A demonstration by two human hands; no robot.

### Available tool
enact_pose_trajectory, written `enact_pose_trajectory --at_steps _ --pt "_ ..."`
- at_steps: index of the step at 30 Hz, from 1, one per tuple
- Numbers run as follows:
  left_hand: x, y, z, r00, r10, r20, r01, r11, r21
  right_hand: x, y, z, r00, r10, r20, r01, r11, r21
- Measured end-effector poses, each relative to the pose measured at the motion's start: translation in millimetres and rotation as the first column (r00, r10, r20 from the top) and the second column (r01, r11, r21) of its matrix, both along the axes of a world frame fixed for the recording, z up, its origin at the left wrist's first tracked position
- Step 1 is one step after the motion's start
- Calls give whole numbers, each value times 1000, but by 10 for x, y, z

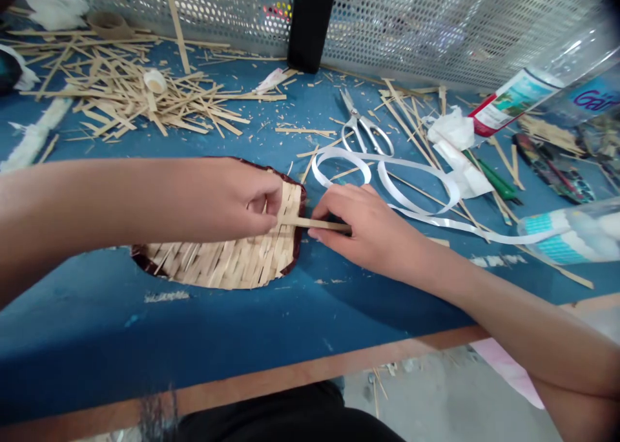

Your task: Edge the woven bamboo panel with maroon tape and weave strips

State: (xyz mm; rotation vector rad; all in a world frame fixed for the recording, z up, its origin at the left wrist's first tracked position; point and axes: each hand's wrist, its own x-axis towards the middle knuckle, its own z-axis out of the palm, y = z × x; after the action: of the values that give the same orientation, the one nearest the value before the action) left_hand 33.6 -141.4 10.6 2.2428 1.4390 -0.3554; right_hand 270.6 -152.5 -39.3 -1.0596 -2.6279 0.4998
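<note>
A flat woven mat of pale bamboo strips (227,261) with a dark red border lies on the blue table (145,326). My left hand (232,196) rests on the mat's right end, fingers curled and pinching the weave where a loose bamboo strip (314,223) enters it. My right hand (368,229) lies just right of the mat, fingers pressed on the outer end of that same strip.
Scissors (363,128) and a looping white ribbon (411,196) lie behind my right hand. A heap of bamboo strips (145,99) covers the far left. Glue tubes (513,99), plastic bags and a perforated metal screen (411,22) stand at the back right. The table's wooden edge (290,374) runs near me.
</note>
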Motion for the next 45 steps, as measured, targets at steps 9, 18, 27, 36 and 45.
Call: enact_pose_trajectory --at_steps 9,18,27,36,45 --pt "-230 306 -306 995 90 29 -95 955 281 -72 -4 -59 986 -45 -162 34 997 -72" --pt "-345 415 -62 983 143 116 -132 987 -96 -78 -39 45 960 -175 -218 66 900 -432" --pt "-147 201 73 927 235 291 -191 966 -173 48 73 78 958 -210 -195 23 734 -679" --pt "-120 148 92 938 132 322 -141 990 6 68 96 189 967 -197 -161 13 672 -740" --pt "-82 151 32 934 103 341 -128 990 53 35 74 156 954 -235 -186 26 683 -730"
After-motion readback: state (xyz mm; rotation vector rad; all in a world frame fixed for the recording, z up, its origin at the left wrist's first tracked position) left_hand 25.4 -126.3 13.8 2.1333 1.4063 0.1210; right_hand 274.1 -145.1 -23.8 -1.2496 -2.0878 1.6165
